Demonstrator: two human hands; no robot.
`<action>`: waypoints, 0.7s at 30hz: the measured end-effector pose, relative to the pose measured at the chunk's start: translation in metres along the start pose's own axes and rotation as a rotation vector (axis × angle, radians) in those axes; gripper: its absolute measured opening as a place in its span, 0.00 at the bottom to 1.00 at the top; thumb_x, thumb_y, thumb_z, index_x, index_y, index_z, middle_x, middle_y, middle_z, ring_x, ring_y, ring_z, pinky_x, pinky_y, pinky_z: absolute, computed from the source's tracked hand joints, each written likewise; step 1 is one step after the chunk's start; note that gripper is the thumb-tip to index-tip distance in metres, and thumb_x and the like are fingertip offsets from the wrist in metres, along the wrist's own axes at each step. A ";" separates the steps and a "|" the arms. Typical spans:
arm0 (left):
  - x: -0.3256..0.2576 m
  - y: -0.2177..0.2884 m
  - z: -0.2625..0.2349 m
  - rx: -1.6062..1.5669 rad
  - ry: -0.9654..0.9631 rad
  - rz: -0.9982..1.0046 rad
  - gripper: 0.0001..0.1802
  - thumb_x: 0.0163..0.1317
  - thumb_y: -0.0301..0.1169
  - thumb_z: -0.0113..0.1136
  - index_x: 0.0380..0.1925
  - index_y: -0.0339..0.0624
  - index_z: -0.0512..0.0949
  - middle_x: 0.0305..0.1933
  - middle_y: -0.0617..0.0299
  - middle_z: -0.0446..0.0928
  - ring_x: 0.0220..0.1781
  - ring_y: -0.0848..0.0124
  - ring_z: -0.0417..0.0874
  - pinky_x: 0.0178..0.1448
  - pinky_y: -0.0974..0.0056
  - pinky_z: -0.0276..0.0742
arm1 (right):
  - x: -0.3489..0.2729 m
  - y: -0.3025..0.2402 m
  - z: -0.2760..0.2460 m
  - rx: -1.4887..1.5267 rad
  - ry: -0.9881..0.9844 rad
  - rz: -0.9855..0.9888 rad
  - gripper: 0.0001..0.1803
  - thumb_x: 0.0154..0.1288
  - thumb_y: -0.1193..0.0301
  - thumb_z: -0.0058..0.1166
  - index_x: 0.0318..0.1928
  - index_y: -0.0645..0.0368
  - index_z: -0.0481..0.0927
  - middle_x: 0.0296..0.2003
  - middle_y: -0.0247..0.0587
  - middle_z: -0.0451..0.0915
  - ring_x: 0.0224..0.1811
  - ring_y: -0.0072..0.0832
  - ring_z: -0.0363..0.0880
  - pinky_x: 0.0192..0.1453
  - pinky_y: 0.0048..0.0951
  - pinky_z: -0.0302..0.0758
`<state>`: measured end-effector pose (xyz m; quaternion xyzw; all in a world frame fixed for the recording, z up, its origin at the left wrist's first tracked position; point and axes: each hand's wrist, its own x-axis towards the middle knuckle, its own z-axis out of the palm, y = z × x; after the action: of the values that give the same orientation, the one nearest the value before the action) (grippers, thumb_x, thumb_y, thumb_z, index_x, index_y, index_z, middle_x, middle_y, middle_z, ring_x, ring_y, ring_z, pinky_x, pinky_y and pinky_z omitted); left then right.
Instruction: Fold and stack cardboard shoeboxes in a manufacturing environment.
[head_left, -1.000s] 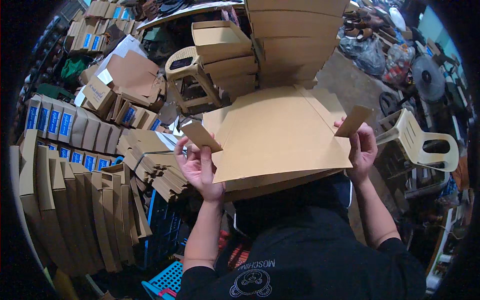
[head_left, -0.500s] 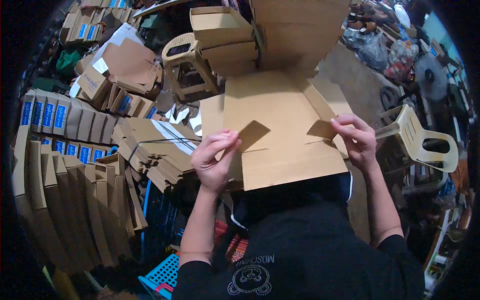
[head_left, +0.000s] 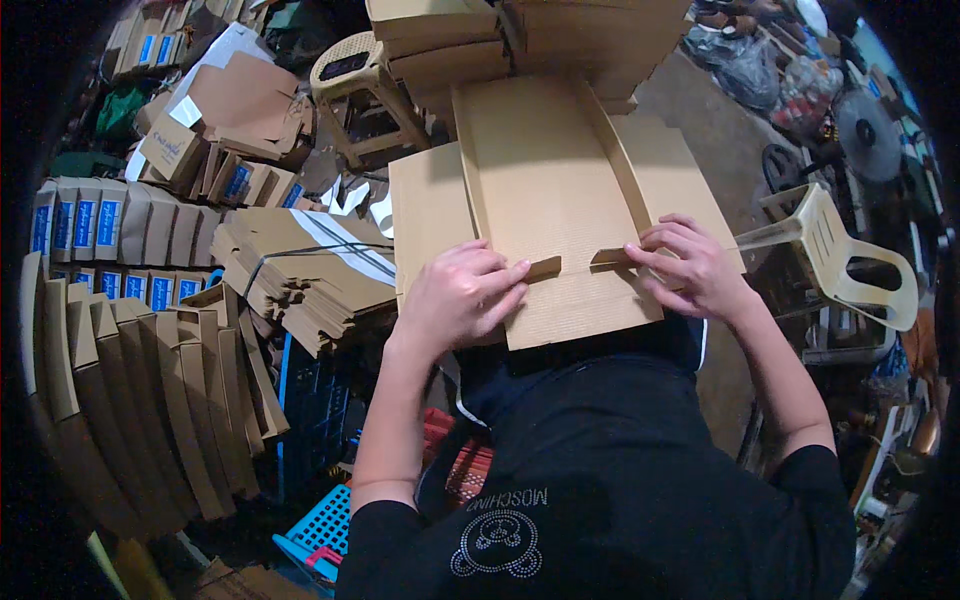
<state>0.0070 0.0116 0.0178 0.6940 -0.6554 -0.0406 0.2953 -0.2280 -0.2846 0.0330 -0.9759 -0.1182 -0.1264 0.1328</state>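
A partly folded brown cardboard box (head_left: 545, 160) lies in front of me, its two long sides standing up. At its near end, two small corner flaps are bent inward across the base. My left hand (head_left: 462, 298) grips the left flap between thumb and fingers. The right flap is pinched in my right hand (head_left: 692, 265). Between my hands and my body, the near end panel (head_left: 585, 312) lies flat. Beneath the box, a flat cardboard sheet (head_left: 425, 200) shows on both sides.
Folded boxes (head_left: 140, 400) stand in a row at left, beside a strapped stack of flat cardboard (head_left: 300, 270). A stool (head_left: 365, 95) with a phone on it stands far left. Taller cardboard boxes (head_left: 600, 35) rise beyond my work. A plastic chair (head_left: 845, 260) is at right.
Both long sides now stand upright, and the two corner flaps have been bent inward toward each other. My hands have moved closer together.
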 end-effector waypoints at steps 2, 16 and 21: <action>0.004 0.025 -0.015 0.077 -0.070 -0.069 0.25 0.61 0.41 0.78 0.56 0.42 0.89 0.45 0.53 0.89 0.52 0.54 0.91 0.72 0.47 0.83 | -0.002 -0.007 -0.005 0.015 -0.021 0.027 0.40 0.57 0.50 0.76 0.68 0.52 0.83 0.50 0.44 0.83 0.58 0.44 0.83 0.72 0.49 0.78; 0.003 0.067 -0.011 0.272 -0.260 -0.246 0.45 0.59 0.44 0.80 0.70 0.28 0.74 0.64 0.38 0.79 0.74 0.45 0.77 0.81 0.48 0.72 | -0.002 -0.018 -0.001 0.021 -0.006 0.074 0.42 0.55 0.48 0.77 0.68 0.55 0.84 0.52 0.46 0.82 0.61 0.48 0.83 0.73 0.54 0.75; 0.009 0.040 -0.002 0.151 -0.110 -0.198 0.20 0.67 0.37 0.72 0.53 0.36 0.88 0.52 0.47 0.83 0.65 0.49 0.82 0.77 0.48 0.74 | 0.002 -0.017 0.009 0.049 0.132 0.101 0.22 0.67 0.62 0.70 0.58 0.56 0.89 0.47 0.42 0.85 0.57 0.44 0.86 0.74 0.53 0.75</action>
<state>-0.0268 0.0055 0.0406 0.7722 -0.6001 -0.0582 0.2006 -0.2287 -0.2657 0.0288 -0.9666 -0.0629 -0.1808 0.1705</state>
